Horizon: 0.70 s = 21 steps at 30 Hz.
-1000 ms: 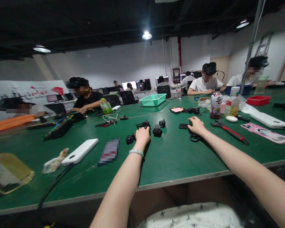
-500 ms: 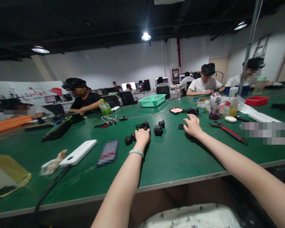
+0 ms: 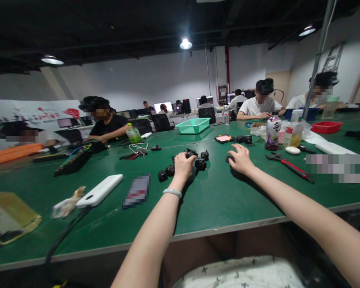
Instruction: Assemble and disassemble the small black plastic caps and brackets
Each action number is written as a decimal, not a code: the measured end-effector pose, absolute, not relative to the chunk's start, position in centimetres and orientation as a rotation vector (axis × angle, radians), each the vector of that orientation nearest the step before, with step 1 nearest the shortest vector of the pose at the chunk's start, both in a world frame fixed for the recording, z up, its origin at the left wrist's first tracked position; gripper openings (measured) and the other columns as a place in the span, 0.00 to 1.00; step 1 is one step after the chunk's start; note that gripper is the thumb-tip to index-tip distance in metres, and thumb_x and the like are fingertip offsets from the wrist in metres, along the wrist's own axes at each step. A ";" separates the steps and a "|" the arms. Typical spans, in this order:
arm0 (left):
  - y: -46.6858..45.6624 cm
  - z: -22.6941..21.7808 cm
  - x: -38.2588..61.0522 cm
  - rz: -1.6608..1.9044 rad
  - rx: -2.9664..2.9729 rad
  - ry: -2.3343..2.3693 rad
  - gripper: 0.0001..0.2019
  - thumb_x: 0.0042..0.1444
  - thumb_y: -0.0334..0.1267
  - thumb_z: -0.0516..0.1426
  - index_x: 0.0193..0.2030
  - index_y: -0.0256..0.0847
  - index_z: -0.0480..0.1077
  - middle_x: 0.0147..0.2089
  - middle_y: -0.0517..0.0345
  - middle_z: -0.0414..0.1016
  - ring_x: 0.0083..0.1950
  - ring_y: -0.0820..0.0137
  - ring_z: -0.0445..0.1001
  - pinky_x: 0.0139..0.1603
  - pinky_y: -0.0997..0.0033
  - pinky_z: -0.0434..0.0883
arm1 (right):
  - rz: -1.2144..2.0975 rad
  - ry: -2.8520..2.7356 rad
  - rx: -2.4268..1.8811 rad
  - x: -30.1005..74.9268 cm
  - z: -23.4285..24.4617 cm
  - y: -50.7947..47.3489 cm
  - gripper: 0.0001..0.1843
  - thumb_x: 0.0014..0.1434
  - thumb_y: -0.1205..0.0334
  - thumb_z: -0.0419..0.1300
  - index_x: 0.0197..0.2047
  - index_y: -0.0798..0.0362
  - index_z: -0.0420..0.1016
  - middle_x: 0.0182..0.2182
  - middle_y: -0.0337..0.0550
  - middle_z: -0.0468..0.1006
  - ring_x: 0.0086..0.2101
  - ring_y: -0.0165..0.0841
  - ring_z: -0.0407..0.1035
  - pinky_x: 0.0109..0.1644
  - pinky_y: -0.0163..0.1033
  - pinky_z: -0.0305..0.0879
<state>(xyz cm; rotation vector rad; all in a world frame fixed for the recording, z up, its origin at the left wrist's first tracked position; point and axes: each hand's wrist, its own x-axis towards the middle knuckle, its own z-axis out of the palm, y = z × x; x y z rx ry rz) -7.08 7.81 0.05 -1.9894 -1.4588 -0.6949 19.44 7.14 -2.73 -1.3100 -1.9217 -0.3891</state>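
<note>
My left hand [image 3: 184, 165], with a pale bangle at the wrist, pinches a small black bracket-like part [image 3: 192, 153] just above the table. Left of that hand lie two round black pieces, one of them a knob-like piece [image 3: 162, 175]. To its right sit black lens-like parts [image 3: 201, 164], partly covered by the hand. My right hand [image 3: 240, 160] hovers low with fingers curved and apart over a flat black piece [image 3: 229, 159]; its palm hides part of that piece, and whether they touch I cannot tell.
On the green table [image 3: 210, 208] stand a mint basket [image 3: 193, 126], a red tray [image 3: 326, 127] and bottles. Red-handled pliers [image 3: 294, 168] lie right, a white power bank [image 3: 101, 191] and a dark packet [image 3: 137, 191] left. Several people sit around and beyond the table.
My left hand has moved slightly right and up, raising the black bracket-like part from beside the round pieces. My right hand has shifted a little, staying over the flat black piece.
</note>
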 end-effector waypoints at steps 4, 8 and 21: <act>7.0 0.9 -6.3 -0.813 -2.069 -1.265 0.11 0.54 0.38 0.49 0.39 0.47 0.71 0.43 0.49 0.63 0.45 0.61 0.61 0.43 0.62 0.59 | -0.268 -1.919 -1.214 19.4 -2.4 7.1 0.14 0.47 0.64 0.54 0.39 0.55 0.70 0.49 0.53 0.60 0.51 0.44 0.50 0.51 0.53 0.48; 5.2 1.6 -4.7 -0.761 -2.365 -1.022 0.11 0.53 0.36 0.50 0.38 0.47 0.71 0.43 0.51 0.63 0.44 0.66 0.62 0.43 0.65 0.62 | 0.048 -2.034 -0.918 18.9 -1.8 6.2 0.19 0.46 0.65 0.56 0.44 0.54 0.67 0.46 0.49 0.64 0.47 0.37 0.58 0.49 0.45 0.56; 2.2 1.5 -2.1 -0.555 -2.895 -1.044 0.12 0.53 0.40 0.50 0.40 0.46 0.71 0.41 0.53 0.66 0.41 0.69 0.66 0.43 0.71 0.63 | 0.904 -2.123 -0.730 18.3 -2.3 5.3 0.28 0.42 0.68 0.60 0.50 0.55 0.61 0.44 0.48 0.68 0.39 0.33 0.67 0.41 0.40 0.65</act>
